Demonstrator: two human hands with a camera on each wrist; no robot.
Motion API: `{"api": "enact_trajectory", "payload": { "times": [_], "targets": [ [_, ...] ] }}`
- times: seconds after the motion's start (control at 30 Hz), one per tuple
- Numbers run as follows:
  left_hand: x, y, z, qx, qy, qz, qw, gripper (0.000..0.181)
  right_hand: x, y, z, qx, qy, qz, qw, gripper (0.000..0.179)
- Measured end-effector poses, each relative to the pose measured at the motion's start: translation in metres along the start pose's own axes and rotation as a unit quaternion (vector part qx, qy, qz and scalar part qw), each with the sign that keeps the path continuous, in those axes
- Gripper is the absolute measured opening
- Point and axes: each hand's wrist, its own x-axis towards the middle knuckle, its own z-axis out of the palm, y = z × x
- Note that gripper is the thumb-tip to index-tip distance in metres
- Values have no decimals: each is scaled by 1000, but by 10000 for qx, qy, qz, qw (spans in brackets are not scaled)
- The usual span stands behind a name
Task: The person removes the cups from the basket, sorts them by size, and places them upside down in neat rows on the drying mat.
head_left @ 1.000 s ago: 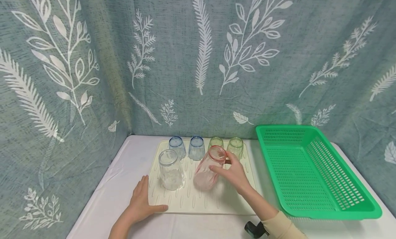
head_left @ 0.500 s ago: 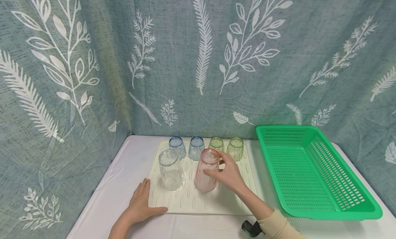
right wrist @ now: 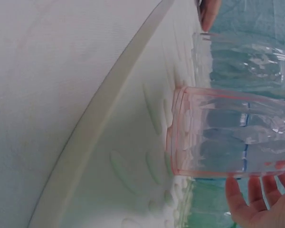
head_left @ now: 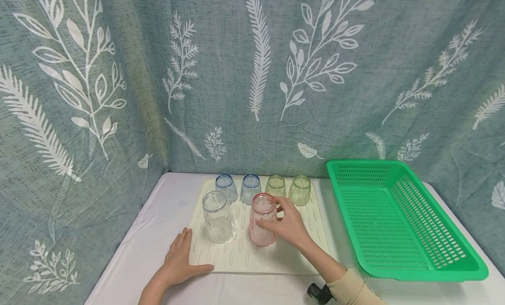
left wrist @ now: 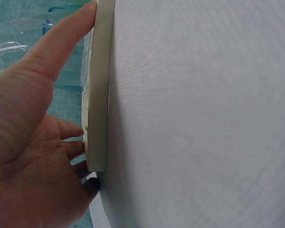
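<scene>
A pale pink drinking glass (head_left: 262, 234) stands upside down on the cream draining mat (head_left: 244, 262). My right hand (head_left: 291, 226) holds it from the right, thumb in front and fingers round the far side. In the right wrist view the pink glass (right wrist: 218, 133) has its lower rim on the mat. A clear glass (head_left: 219, 224), also inverted, is to its left. At the mat's near left corner my left hand (head_left: 178, 257) lies spread, the thumb at the front edge and the fingers along the left edge. The left wrist view shows its fingers (left wrist: 73, 148) touching the mat's side (left wrist: 99, 95).
Along the back of the mat stand two blue-tinted glasses (head_left: 250, 192) and two green-tinted glasses (head_left: 300, 193), all inverted. A green plastic basket (head_left: 418, 275) is on the right of the white-covered table (head_left: 252, 292). A leaf-patterned curtain (head_left: 221, 77) hangs behind and at the sides.
My right hand has moved left and slightly nearer, bringing the pink glass from a tilt to upright on the mat. My left hand stays at the corner.
</scene>
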Motion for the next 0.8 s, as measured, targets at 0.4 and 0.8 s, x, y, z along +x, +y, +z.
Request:
{"api": "enact_trajectory", "payload": {
  "times": [0.4,0.8],
  "targets": [
    [2,0,1,162,5,52,9999,126,-3,2,-1,-148,-4,9,9999,63],
    [-1,3,-2,26,-16,-82,10000,128,-6,-8,-23,-86,39,36,9999,64]
  ]
}}
